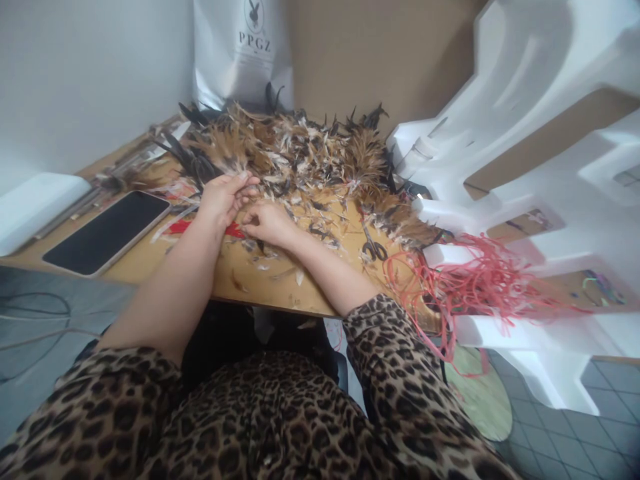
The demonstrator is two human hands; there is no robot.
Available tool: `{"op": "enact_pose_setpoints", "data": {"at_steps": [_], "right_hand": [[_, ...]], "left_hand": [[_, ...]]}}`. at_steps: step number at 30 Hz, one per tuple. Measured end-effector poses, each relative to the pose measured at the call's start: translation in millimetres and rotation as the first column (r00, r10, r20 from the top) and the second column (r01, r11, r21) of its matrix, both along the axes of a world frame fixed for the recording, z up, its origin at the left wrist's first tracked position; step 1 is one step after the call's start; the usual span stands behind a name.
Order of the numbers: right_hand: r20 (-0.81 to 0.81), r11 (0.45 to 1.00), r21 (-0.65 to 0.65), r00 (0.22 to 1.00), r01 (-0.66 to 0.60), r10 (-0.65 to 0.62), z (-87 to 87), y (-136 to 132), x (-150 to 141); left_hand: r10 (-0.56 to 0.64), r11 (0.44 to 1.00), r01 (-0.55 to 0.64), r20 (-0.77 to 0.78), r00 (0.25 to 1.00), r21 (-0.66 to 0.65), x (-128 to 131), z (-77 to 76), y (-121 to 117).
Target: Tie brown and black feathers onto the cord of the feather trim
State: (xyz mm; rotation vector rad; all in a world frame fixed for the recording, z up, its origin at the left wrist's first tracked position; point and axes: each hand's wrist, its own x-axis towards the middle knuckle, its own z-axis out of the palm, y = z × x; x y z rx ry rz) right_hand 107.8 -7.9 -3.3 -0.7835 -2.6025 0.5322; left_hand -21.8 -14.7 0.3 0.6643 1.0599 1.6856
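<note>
My left hand (226,197) is closed, thumb and fingers pressed together, at the near edge of a heap of brown, black and white feathers (310,143). Brown plumes show just behind its fingertips, but I cannot make out what is pinched. Close beside it, my right hand (270,223) is low over the tabletop with curled fingers drawn together; anything between them is too small to tell. A red strip (179,228) lies under and beside my hands, partly hidden by the left wrist. Loose feather bits are scattered around both.
A phone (107,233) lies at the left of the wooden table (305,297). Black-handled scissors (374,251) rest right of my right forearm. Pink-red ribbon strands (480,280) tangle over white foam pieces (450,217) at the right. A silver bag (243,67) stands behind the feathers.
</note>
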Motion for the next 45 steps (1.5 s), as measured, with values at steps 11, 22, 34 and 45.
{"op": "enact_pose_setpoints", "data": {"at_steps": [11, 22, 34, 45], "right_hand": [[-0.066, 0.997, -0.004, 0.994, 0.083, -0.083, 4.3, 2, 2], [-0.148, 0.978, -0.198, 0.985, 0.064, -0.094, 3.4, 15, 11], [0.146, 0.996, 0.083, 0.989, -0.039, 0.027, 13.3, -4, 5], [-0.169, 0.987, -0.142, 0.981, 0.072, -0.096, 2.4, 2, 2]], "left_hand": [[0.002, 1.000, -0.001, 0.031, 1.000, -0.025, -4, -10.9, 4], [0.012, 1.000, -0.012, 0.002, 1.000, -0.022, -4, -14.4, 5], [-0.012, 0.998, 0.011, 0.028, 1.000, 0.056, 3, 2.8, -2], [0.022, 0.997, -0.025, 0.033, 0.999, 0.079, 6, 6.0, -3]]}}
